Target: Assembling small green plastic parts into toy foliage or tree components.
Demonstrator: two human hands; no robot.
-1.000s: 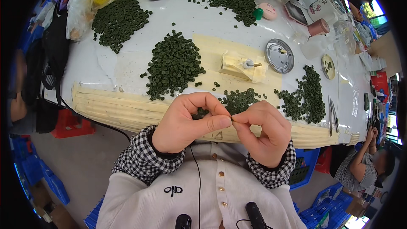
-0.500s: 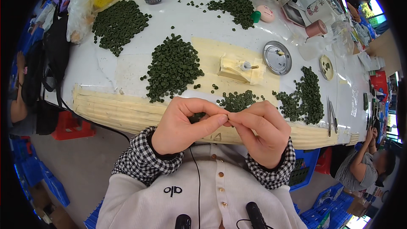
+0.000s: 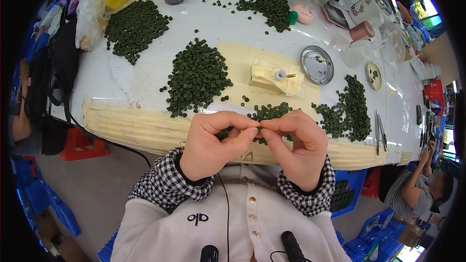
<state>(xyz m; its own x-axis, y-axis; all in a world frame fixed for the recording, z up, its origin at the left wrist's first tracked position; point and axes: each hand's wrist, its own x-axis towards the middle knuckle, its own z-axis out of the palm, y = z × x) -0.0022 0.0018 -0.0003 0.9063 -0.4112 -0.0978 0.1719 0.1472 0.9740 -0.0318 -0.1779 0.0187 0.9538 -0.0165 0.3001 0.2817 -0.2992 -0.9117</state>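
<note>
My left hand (image 3: 211, 143) and my right hand (image 3: 302, 148) meet over the table's near edge, thumbs and forefingers pinched together. Between the fingertips sits a tiny dark green round part (image 3: 258, 129), mostly covered, which both hands grip. More green shows in the gap under my left thumb; whether it lies in the palm or on the table I cannot tell. Just beyond the fingers spreads a small heap of green round parts (image 3: 270, 111). A larger heap (image 3: 196, 75) lies ahead of my left hand, and another (image 3: 353, 109) to the right of my right hand.
A taped block with a metal pin (image 3: 276, 78) stands mid-table. Round it are a metal dish (image 3: 317, 65), a shallow dish (image 3: 374, 76), tweezers (image 3: 377, 133), and further green heaps (image 3: 136, 29). Bags and a thread spool (image 3: 362, 31) sit farther back. A co-worker (image 3: 415, 187) sits at right.
My hands have shifted slightly left, and the right fingers have changed their pinch. A bit of the green part now shows between the fingertips.
</note>
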